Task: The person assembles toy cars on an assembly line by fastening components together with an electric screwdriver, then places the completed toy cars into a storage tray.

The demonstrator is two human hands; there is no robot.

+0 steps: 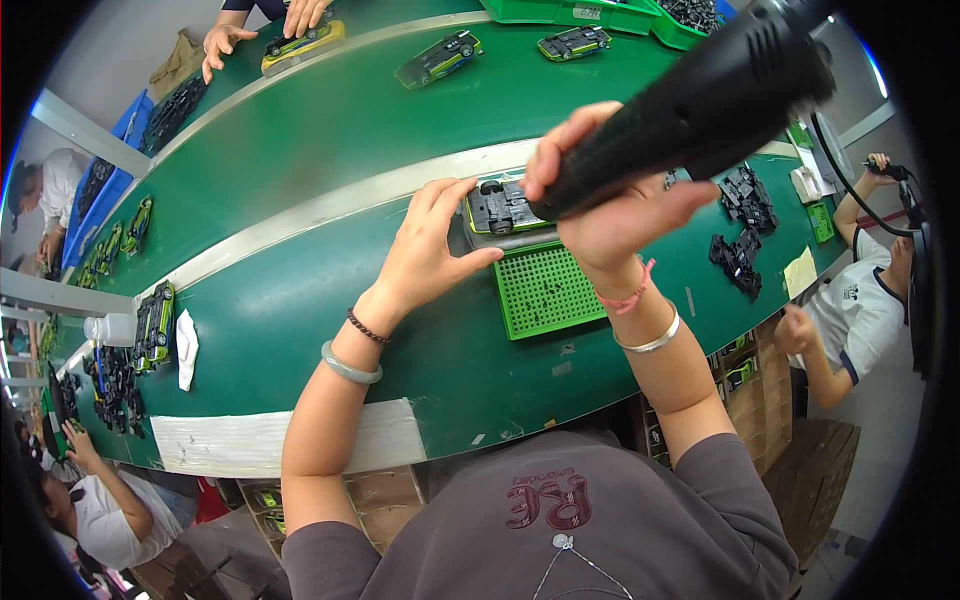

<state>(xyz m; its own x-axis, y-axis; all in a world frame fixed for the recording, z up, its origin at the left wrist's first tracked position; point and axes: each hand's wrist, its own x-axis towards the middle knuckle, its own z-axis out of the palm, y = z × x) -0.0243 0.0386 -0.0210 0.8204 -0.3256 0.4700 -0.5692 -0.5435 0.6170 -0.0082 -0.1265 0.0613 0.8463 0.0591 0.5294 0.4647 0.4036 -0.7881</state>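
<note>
A toy car (500, 206) lies upside down before me, its black underside and wheels facing up, on a grey support (514, 240). My left hand (430, 235) steadies its left end, fingers spread along the far side and thumb at the near side. In my right hand (610, 220) is a black electric screwdriver (680, 110), slanting down to the left with its tip end at the car's underside. The tool and hand hide the car's right end. Just nearer to me sits a green perforated tray (550, 290).
Black plastic car parts (738, 262) are piled at right. More upturned cars (440, 60) lie on the green surface beyond a pale rail (330, 205). At left stand another car (153, 325) and black parts (115, 390). Co-workers' hands (300, 18) are across the table.
</note>
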